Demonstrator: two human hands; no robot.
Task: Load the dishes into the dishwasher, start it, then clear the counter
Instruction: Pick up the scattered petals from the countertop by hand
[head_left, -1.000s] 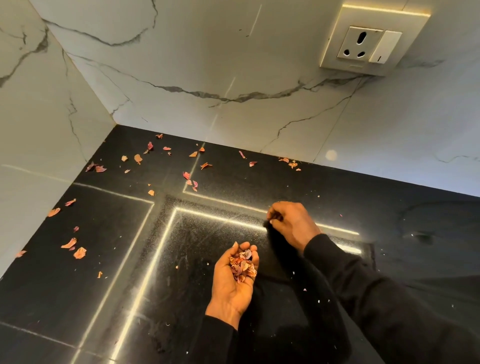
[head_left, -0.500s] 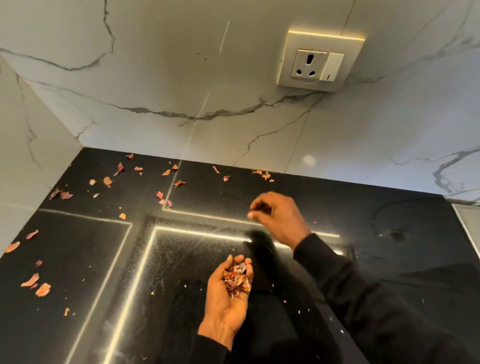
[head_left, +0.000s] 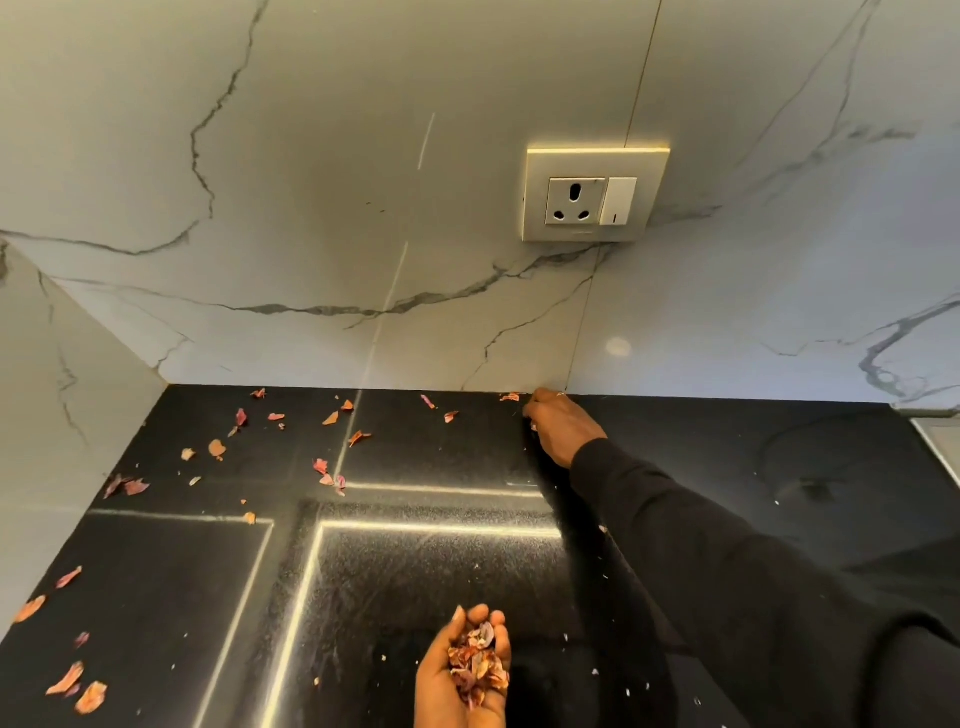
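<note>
My left grip (head_left: 441, 680), palm up and cupped, holds a heap of peels (head_left: 478, 662), dry, papery, pink and orange. It sits well below the socket (head_left: 595, 195), cut off at the wrist. My right grip (head_left: 563, 426), in a black sleeve (head_left: 727, 571), curls down below the socket, where the glossy, speckled black tabletop (head_left: 156, 571) meets the grey-veined marble wall (head_left: 311, 208). I cannot tell whether it pinches anything. Thin curled scraps (head_left: 215, 448) lie scattered below and left of the socket.
</note>
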